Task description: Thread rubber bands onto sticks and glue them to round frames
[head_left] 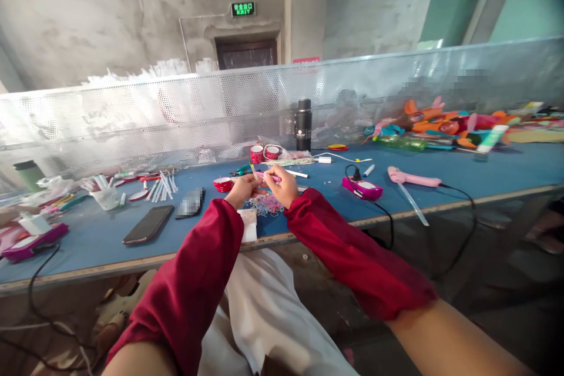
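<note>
My left hand [244, 189] is closed around a thin pale stick [253, 170] that points up from the fingers. Close beside it, my right hand [285, 187] pinches a slim pink tool [272, 177], whose exact kind I cannot make out. The fingertips of both hands nearly meet above a pile of small colourful rubber bands [268, 204] on the blue table. A white paper piece [249, 225] lies below my left hand at the table's edge. Left of that hand sits a stack of red tape rolls [222, 184].
A phone [148, 224] and a white cup of sticks [104, 197] lie to the left. Behind stands a black flask [304, 126]. To the right are a purple power strip [362, 188], a pink corded tool [414, 178] and colourful balloon-like items [440, 123]. A perforated metal panel [198, 114] borders the table.
</note>
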{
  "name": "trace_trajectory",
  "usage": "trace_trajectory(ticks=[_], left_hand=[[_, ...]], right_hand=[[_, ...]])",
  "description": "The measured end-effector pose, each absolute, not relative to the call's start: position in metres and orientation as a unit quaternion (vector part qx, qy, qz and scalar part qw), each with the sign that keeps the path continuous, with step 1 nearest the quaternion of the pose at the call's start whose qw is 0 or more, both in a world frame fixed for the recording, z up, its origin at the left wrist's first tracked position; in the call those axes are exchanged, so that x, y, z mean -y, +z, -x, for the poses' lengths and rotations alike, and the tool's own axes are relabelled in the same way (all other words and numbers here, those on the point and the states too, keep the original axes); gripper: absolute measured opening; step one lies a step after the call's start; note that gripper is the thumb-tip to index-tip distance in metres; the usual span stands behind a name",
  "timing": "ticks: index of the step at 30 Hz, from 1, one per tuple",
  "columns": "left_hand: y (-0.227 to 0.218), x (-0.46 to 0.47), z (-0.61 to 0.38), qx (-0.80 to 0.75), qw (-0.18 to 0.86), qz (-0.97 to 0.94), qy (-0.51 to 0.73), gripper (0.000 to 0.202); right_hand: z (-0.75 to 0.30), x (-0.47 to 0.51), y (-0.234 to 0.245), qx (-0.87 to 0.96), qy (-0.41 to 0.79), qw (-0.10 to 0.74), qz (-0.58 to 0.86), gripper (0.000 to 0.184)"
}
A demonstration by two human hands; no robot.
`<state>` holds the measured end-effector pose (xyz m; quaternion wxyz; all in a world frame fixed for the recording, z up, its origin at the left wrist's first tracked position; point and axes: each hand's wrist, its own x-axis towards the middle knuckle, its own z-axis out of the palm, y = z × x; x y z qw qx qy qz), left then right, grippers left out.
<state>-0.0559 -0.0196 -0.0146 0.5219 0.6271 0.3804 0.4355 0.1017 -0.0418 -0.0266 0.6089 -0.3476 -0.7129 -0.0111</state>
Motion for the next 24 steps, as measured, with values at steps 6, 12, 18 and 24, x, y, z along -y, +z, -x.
trace_trajectory(ticks=[6,12,18,24], left_hand=[[-0.0143,0.0203,0.0552,-0.385,0.523,-0.620,0.441,0.021],[-0.0131,0.0211,0.0552,-0.388,0.524,-0.616,0.442,0.024],[-0.0140,0.0202,0.0554,-0.377,0.532,-0.616,0.442,0.020],[-0.0149,0.0189,0.0556,-0.384,0.526,-0.618,0.440,0.020]], right_hand=[[-0.1034,0.0402,-0.0273,0.698,-0.017,0.630,0.340,0.020],[-0.1044,0.0366,-0.0292,0.704,-0.006,0.623,0.341,0.020],[-0.1030,0.0370,-0.0302,0.711,-0.003,0.620,0.332,0.019],[-0.1033,0.0388,-0.0284,0.698,-0.016,0.623,0.351,0.019]])
